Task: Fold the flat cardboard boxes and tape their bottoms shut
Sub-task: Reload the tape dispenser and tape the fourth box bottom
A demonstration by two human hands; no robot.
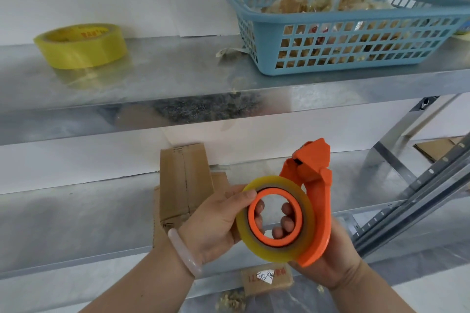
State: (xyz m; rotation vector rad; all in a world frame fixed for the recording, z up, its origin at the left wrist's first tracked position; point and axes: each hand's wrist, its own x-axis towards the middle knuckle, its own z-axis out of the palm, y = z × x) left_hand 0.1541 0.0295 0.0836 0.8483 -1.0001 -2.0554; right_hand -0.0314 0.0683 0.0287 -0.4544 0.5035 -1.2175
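Hands are both holding my orange tape dispenser [315,185]: left hand [218,223] pinching the tape roll [274,249], right hand [328,262] underneath. I should be pushing the roll on straight.

Shelf [178,84]: galvanised metal, shiny, mottled, reflective. On it, basket [343,40]: blue plastic lattice, smooth; yellow roll [81,46]: glossy translucent tape. Below shelf, cardboard [183,180]: brown, matt, creased. Dispenser [318,185]: orange plastic, smooth, slight sheen; its tape [277,249] yellowish, glossy, translucent. Bangle [183,251] beside it: pale, polished, milky.
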